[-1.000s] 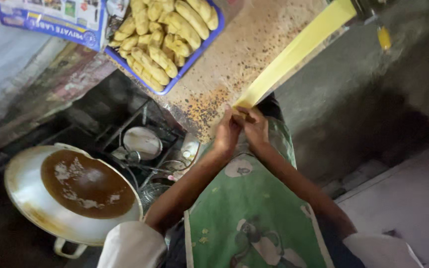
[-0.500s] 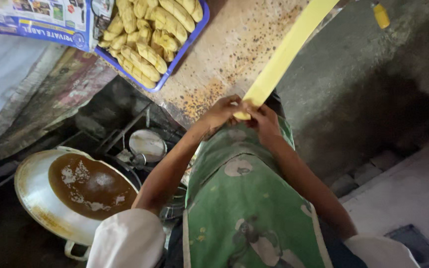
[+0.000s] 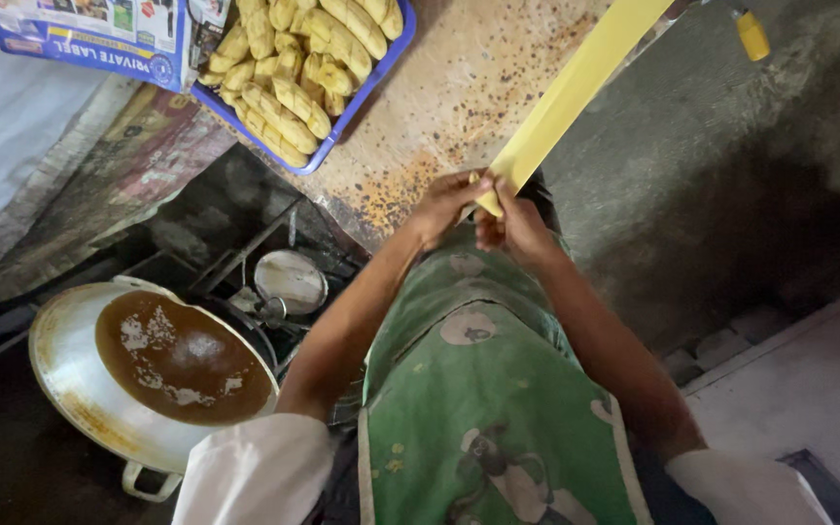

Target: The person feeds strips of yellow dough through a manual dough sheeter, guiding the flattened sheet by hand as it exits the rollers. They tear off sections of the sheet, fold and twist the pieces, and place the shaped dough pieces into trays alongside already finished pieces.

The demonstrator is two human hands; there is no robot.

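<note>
A long flat yellow strip (image 3: 576,87) runs from the top right down to my hands. My left hand (image 3: 447,202) pinches its lower end from the left side. My right hand (image 3: 512,226) grips the same end from the right, fingers closed on it. Both hands meet at the edge of a speckled stained counter (image 3: 439,107), above my green patterned apron (image 3: 488,389). A blue tray (image 3: 367,92) on the counter to the upper left holds several peeled yellow bananas (image 3: 294,58).
A large metal wok (image 3: 70,389) with dark brown oil (image 3: 182,355) sits at lower left on a stove. A small metal ladle or lid (image 3: 291,282) lies beside it. A printed blue box (image 3: 99,34) is top left. Grey concrete wall (image 3: 731,175) at right.
The view has shifted slightly; my hands stay on the strip's lower end and have drawn a little closer together, with the strip held at the same slant.
</note>
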